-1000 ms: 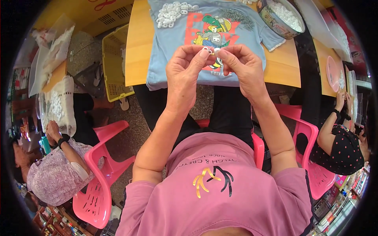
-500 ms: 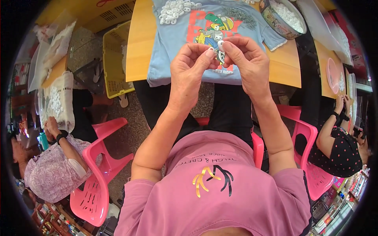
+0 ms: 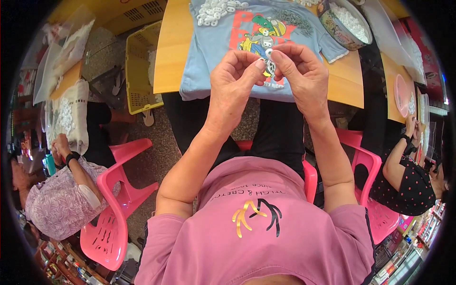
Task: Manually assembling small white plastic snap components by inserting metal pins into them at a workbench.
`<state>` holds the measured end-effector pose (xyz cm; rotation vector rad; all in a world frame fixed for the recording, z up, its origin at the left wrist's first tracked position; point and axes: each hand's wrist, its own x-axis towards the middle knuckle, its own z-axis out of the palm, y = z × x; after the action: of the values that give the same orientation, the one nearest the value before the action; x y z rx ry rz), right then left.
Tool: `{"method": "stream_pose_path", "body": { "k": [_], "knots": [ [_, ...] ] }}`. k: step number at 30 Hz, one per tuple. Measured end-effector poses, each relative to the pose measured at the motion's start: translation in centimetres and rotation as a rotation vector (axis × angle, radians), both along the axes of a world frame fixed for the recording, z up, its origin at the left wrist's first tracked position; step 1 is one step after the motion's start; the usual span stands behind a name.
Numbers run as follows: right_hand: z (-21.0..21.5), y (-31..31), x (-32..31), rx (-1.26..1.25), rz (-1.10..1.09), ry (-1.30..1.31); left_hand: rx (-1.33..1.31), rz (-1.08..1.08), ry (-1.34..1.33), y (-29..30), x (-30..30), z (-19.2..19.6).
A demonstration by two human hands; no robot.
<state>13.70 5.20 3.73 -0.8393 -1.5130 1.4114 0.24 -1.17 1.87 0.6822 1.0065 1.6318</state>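
Note:
Above a folded blue T-shirt (image 3: 199,71), my two hands are raised close together, fingertips almost meeting. My right hand (image 3: 304,80) pinches a small white oval plastic piece (image 3: 269,53) between thumb and forefinger. My left hand (image 3: 232,85) is closed in a pinch beside it; what sits in its fingertips is too small to make out. On the shirt's far left lies a pile of white oval pieces with holes (image 3: 216,12). A heap of small grey metal pieces (image 3: 292,21) lies on the shirt's far right.
The shirt lies on a wooden table (image 3: 168,57). A round tin (image 3: 339,35) of white pieces stands at its far right, a yellow crate (image 3: 137,71) left of the table. Co-workers sit on both sides on pink chairs (image 3: 116,204); a pink basin (image 3: 401,92) is at right.
Both hands have shifted very slightly to the right in the picture, still pinching close together. The view has moved a little; the piles on the shirt look the same.

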Motion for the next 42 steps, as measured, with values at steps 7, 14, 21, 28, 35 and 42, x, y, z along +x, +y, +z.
{"method": "stream_pose_path", "body": {
  "k": [7,14,21,28,35,42],
  "knots": [
    [-0.1,-0.6,-0.5,0.011,-0.006,0.004,0.025,0.017,0.009,0.0,0.0,0.0],
    [-0.2,-1.0,-0.9,0.003,-0.006,0.081,0.059,0.017,-0.031,0.1,-0.3,0.0],
    [-1.9,0.6,-0.2,-0.296,0.132,0.225,0.094,-0.069,-0.078,0.3,-0.7,-0.2],
    [-0.5,-0.6,-0.7,-0.474,0.250,0.319,0.273,0.004,0.400,-0.1,-0.5,-2.3],
    [-0.5,-1.5,-2.0,-0.514,0.373,0.466,0.351,0.049,0.135,-1.2,-0.2,-2.8],
    [-0.4,-1.6,-3.2,-0.508,0.374,0.408,0.281,0.050,-0.022,-1.2,-0.8,-2.9]
  ]
}}
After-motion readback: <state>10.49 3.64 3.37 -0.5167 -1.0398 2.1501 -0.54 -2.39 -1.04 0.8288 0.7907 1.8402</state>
